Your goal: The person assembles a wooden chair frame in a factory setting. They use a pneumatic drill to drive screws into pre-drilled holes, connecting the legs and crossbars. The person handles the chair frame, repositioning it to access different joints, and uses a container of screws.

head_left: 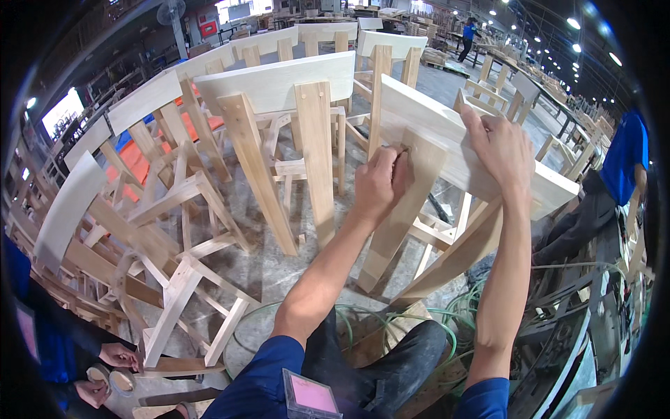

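A wooden chair frame stands right in front of me, with a pale backrest board (419,115) across two light-brown posts. My right hand (499,150) grips the top edge of this board, fingers curled over it. My left hand (382,180) is closed, with its fingertips against the upper end of the left post (401,216). Whatever those fingers pinch, if anything, is hidden. The right post (457,255) slants down below my right forearm. Just left of my chair is another chair with a wide pale backrest (276,84).
More unfinished chairs curve around the left and back, over an orange sheet (132,157). Green hose (457,314) coils near my knees. A co-worker's hands (115,363) are at lower left; another person in a blue shirt (624,157) is at right, by metal framework (572,328).
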{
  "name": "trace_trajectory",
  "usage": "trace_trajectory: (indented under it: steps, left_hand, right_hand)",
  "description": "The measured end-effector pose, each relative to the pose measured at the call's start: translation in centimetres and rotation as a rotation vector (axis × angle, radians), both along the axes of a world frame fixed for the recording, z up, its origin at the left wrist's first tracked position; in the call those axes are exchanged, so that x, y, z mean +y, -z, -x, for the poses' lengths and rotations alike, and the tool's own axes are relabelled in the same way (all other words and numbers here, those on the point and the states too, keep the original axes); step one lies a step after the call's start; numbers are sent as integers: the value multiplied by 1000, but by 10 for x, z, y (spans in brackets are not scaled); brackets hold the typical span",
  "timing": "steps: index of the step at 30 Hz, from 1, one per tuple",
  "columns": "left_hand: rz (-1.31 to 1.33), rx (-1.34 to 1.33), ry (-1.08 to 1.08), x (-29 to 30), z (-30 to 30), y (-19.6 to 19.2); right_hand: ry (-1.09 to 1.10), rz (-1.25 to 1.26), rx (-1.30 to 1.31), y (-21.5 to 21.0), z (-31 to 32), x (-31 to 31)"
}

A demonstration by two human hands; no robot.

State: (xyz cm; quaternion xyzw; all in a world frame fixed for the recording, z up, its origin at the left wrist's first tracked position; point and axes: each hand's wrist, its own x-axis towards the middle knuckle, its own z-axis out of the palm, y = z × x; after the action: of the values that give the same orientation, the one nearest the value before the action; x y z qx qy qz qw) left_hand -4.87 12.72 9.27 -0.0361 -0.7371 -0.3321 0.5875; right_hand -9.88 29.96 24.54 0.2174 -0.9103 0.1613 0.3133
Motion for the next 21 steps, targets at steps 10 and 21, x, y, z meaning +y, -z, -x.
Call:
trace_trajectory:
  steps: [10,21]
  left_hand:
    - [-13,113,32,1,13,-4]
    - [-51,113,57,2,13,3]
  right_hand:
    - [0,-1,18,-1,-1,-2]
    - [15,4,47,2,3,-5]
